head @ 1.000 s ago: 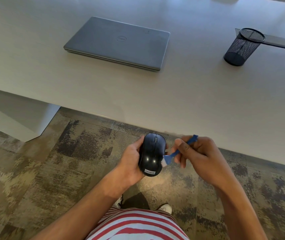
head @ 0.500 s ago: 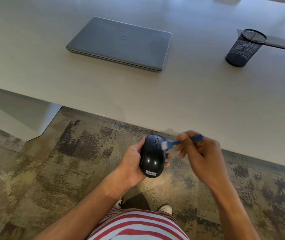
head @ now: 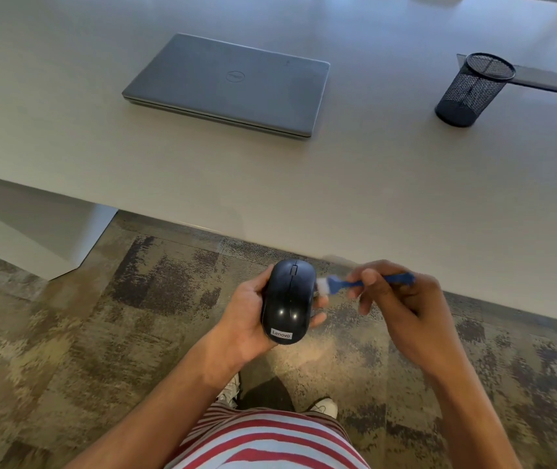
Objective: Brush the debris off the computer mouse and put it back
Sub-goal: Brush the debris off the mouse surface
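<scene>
A black computer mouse (head: 289,299) with a Lenovo label rests in my left hand (head: 243,319), held over the carpet just in front of the desk edge, buttons pointing away from me. My right hand (head: 402,299) pinches a small blue brush (head: 365,282) with white bristles. The bristles sit at the mouse's upper right side, beside the front button area, and look blurred.
A long pale desk (head: 304,184) spans the view. On it lie a shut grey laptop (head: 229,84) at centre back and a black mesh pen cup (head: 473,89) at right, next to a grey strip (head: 554,81). Patterned carpet (head: 135,316) lies below.
The brush has swept from the mouse's lower right side up to its upper right side, and the handle has levelled out. My left hand keeps the mouse in about the same place.
</scene>
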